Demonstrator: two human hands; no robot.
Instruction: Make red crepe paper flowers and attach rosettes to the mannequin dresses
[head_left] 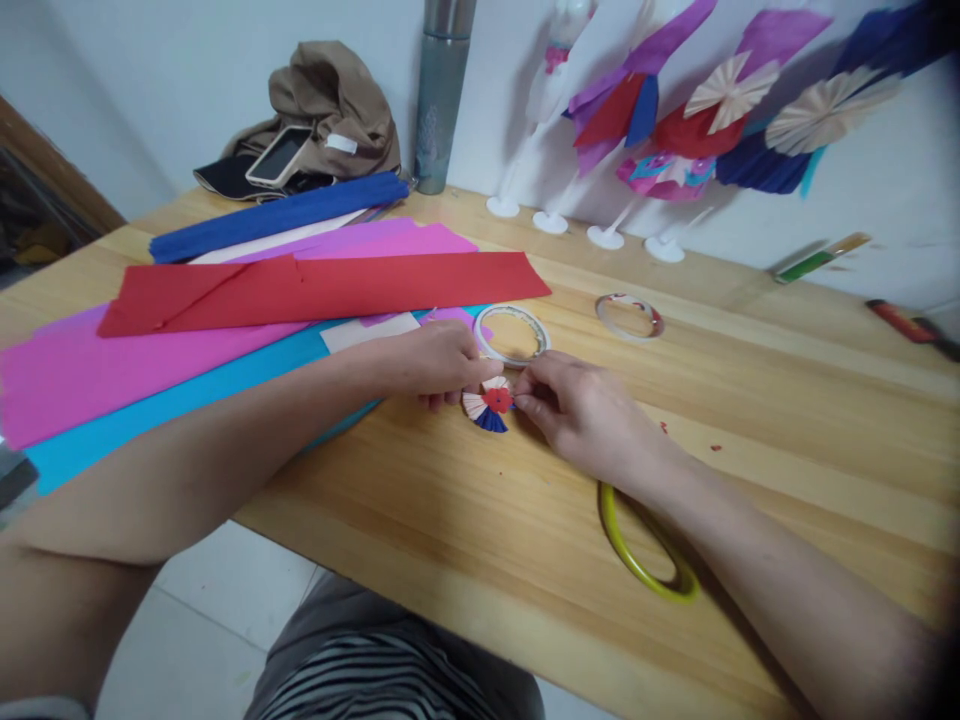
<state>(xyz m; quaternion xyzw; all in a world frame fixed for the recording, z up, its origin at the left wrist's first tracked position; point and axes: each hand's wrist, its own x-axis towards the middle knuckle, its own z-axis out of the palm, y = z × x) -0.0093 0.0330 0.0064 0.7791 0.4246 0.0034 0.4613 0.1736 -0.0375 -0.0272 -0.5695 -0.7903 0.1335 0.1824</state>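
Note:
A small pleated paper rosette (498, 401) with cream and dark blue folds and a red centre is between my two hands, low over the wooden table (450, 500). My left hand (442, 362) has its fingers curled and its thumb at the rosette's upper left edge, holding it. From the right, my right hand (574, 405) pinches thumb and forefinger together at the red centre's edge; whatever lies between those fingertips is too small to make out. Just behind the hands lies a roll of white double-sided tape (512, 336). Yellow-handled scissors (645, 560) are partly hidden under my right forearm.
Red (337, 290), pink (67, 390) and blue crepe paper sheets spread under and beyond my left arm. Another tape ring (630, 316) lies right. Along the wall stand a bottle (442, 110), a cap with a phone (281, 157), and paper-dressed goblet-like figures (551, 150). A cutter (900, 320) lies far right.

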